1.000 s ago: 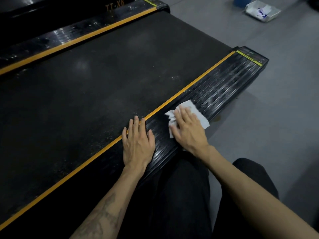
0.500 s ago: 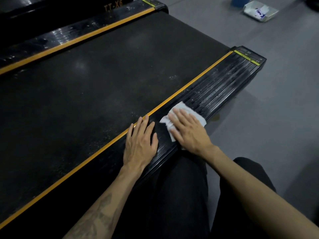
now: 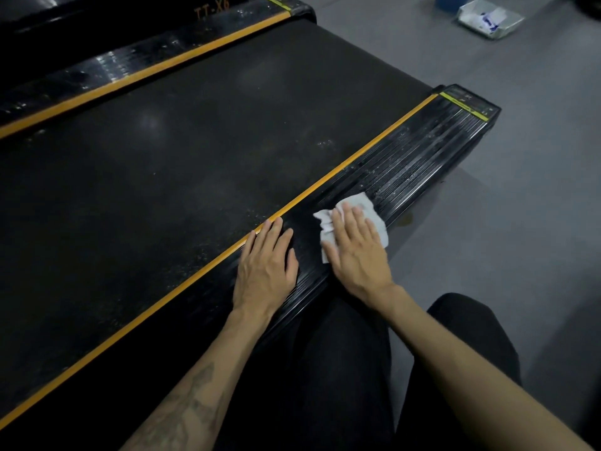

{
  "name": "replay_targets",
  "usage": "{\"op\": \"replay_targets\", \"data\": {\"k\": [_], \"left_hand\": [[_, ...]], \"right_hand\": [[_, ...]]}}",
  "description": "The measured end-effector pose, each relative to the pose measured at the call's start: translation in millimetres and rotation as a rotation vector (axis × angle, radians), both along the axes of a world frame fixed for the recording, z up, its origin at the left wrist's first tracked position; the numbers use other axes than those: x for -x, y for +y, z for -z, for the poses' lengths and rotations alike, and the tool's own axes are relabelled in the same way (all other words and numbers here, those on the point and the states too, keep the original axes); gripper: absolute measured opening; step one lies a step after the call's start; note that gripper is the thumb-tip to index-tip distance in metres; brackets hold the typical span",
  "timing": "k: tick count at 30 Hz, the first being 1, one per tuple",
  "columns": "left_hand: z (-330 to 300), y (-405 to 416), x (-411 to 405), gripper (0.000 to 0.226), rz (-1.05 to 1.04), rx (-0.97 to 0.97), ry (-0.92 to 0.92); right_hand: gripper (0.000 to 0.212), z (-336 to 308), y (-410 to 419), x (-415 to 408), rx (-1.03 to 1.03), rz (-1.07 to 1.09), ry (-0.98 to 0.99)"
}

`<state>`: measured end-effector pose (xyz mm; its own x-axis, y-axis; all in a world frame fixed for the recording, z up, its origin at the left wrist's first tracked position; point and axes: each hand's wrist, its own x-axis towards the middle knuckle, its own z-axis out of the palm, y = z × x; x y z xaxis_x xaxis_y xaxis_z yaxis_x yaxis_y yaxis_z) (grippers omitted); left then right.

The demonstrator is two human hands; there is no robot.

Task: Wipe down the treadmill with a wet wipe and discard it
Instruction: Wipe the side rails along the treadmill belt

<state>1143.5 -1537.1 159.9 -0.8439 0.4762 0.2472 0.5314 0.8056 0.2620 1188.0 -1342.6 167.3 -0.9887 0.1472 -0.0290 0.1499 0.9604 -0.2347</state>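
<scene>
R hand (image 3: 356, 252) flat on wet wipe (image 3: 374, 211), fingers straight and close together, pressing it onto ribbed side rail (image 3: 422, 170) of treadmill (image 3: 195, 157). Wipe bunched at its L edge, lies just beside yellow stripe (image 3: 325, 182). L hand (image 3: 265, 265) flat on the rail near R, fingers straight, slightly spread, holding nothing. Risks: bunched wipe may roll up under palm w/ less contact; specks further along rail missed if stroke is short. White tray (image 3: 491, 17) on floor well apart, poss. discard spot.

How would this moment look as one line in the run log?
phase: wiping | right hand: presses wet wipe flat on ribbed side rail | left hand: rests flat on rail | discard: not yet
</scene>
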Motion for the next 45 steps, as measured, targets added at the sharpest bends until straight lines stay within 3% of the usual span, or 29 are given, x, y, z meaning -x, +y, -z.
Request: {"op": "replay_targets", "data": {"k": [4,9,12,15,19,25,29,31,35,41,45], "left_hand": [[0,0,-1,0.045,0.003,0.008,-0.003],[0,-2,0,0.054,0.012,0.003,-0.038],[-2,-2,0,0.057,0.020,-0.007,-0.054],[-4,-2,-1,0.058,0.026,-0.038,-0.075],[-3,-4,-2,0.055,0.108,-0.051,-0.091],[-3,1,2,0.041,0.111,-0.020,-0.055],[-11,13,8,0.033,0.068,-0.038,-0.065],[-12,26,13,0.040,0.019,-0.035,-0.118],[-3,44,24,0.053,0.049,0.015,-0.155],[2,47,21,0.062,0.049,0.033,-0.092],[2,48,22,0.059,0.037,0.034,-0.084]], "right_hand": [[0.068,2,13,-7,-0.013,-0.167,0.020],[0.074,-5,16,6,0.004,0.071,-0.002],[0.076,-6,-12,-12,0.024,-0.096,-0.005],[0.070,-4,15,-10,0.002,-0.192,-0.015],[0.071,-5,28,9,0.008,0.050,0.014],[0.071,-5,3,-18,0.061,-0.131,0.026],[0.069,-3,33,12,0.038,0.082,0.032],[0.069,-3,15,4,0.085,0.102,0.059],[0.065,3,8,-25,0.070,-0.102,0.092],[0.072,-1,26,10,0.048,0.133,0.088],[0.065,6,6,-19,0.074,-0.014,0.118]]}}
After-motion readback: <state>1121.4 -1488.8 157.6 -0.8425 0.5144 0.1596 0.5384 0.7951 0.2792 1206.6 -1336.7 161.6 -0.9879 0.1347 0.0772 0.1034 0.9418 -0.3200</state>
